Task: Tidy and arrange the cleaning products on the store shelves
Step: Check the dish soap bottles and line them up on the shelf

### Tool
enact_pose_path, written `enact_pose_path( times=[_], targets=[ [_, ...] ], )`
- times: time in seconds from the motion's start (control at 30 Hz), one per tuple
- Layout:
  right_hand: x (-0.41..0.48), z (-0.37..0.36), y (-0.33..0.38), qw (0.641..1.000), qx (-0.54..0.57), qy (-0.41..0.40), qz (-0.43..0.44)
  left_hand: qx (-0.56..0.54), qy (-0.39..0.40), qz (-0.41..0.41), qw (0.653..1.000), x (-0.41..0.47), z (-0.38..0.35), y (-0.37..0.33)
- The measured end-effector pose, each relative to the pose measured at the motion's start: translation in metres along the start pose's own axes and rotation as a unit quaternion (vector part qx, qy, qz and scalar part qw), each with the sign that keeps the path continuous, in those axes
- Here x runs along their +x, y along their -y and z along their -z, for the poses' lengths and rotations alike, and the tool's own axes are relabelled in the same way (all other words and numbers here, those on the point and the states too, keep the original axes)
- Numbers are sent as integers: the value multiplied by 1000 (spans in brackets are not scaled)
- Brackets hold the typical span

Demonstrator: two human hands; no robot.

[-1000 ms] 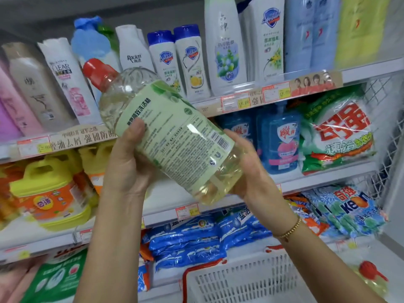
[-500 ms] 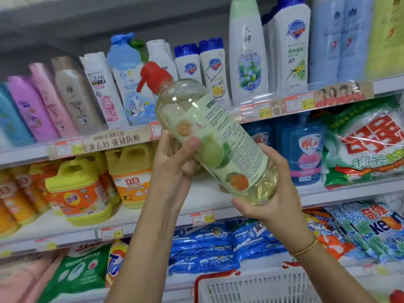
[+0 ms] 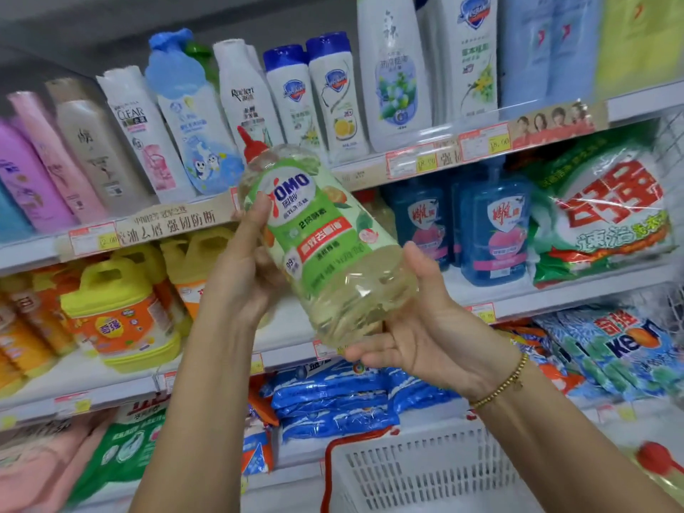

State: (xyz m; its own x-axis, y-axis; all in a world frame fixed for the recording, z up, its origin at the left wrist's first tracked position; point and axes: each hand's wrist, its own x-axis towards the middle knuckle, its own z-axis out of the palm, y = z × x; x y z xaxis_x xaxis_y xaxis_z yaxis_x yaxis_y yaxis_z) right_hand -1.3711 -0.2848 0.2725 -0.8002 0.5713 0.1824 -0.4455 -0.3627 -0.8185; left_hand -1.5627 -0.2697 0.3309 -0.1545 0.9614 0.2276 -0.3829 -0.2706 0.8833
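Note:
A clear dish-soap bottle [image 3: 325, 246] with a red cap, green OMO label and pale yellow liquid is held tilted in front of the middle shelf, cap up and to the left. My left hand [image 3: 244, 268] grips its left side near the label. My right hand [image 3: 425, 335] cups its base from below and the right. The label's front faces me. The middle shelf board [image 3: 288, 327] behind the bottle shows a bare stretch between yellow jugs and blue bottles.
Shampoo bottles [image 3: 325, 94] line the top shelf. Yellow detergent jugs [image 3: 122, 312] stand at middle left, blue soap bottles [image 3: 492, 227] and a powder bag [image 3: 607, 212] at middle right. Blue bags [image 3: 333, 398] lie below. A white basket [image 3: 425, 475] sits at bottom, a red-capped bottle [image 3: 659, 460] beside it.
I have turned the bottle in both hands from its back label to its front label. It has also risen more upright, and the view has shifted left.

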Motion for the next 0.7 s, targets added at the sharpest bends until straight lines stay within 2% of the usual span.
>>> enact_pose_path(
  times=[0.1,0.2,0.4,0.63,0.7],
  targets=[
    [-5,-4,6,997,-50,-36,-36,-1,-29,71,997,2,3,8],
    [-8,-7,12,994,-85,-49,-50,-27,-29,99,994,1,5,10],
    [-16,-12,23,985,-150,-57,-59,-104,20,150,983,-3,8,11],
    [-36,-20,29,966,-236,-88,-62,-114,74,171,976,-13,-5,36],
    [-48,-14,28,967,-228,-83,-73,-127,118,180,968,-17,-9,42]
  ],
)
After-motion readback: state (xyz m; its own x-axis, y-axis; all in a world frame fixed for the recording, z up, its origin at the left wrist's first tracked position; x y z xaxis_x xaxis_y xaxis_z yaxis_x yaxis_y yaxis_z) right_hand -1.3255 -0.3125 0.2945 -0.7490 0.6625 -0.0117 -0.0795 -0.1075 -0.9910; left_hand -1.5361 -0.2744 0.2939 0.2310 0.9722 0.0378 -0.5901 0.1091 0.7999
